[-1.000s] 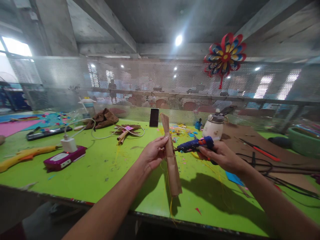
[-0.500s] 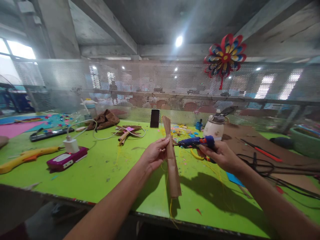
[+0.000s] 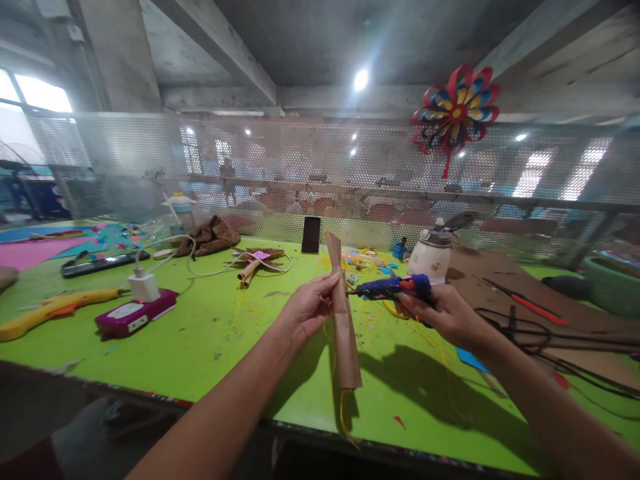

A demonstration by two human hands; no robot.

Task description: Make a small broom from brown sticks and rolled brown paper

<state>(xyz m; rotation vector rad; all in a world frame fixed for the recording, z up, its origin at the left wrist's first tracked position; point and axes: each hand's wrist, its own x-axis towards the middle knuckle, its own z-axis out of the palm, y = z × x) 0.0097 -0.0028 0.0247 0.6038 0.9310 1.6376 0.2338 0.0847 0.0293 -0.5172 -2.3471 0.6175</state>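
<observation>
Pinched in my left hand [image 3: 313,305] is a long folded brown paper piece [image 3: 346,347], fanned at its top and held upright over the table. Yellow string [image 3: 344,417] hangs from its lower end. My right hand [image 3: 447,312] is wrapped around a blue hot glue gun [image 3: 393,287], whose nozzle points left and sits close against the paper's right edge; whether it touches I cannot tell. Behind my left hand, a brown paper figure with a rolled stem [image 3: 250,268] lies on the green table [image 3: 210,360].
A purple power strip [image 3: 135,312] with a white charger and a yellow glue gun [image 3: 55,312] lie at left. A phone [image 3: 311,235] stands at the back. Right are a white bottle [image 3: 429,255], cardboard [image 3: 515,273], a red-handled tool [image 3: 537,309] and black cable [image 3: 545,360].
Both hands keep their holds, with almost no movement of the paper or glue gun. The whole view has shifted very slightly.
</observation>
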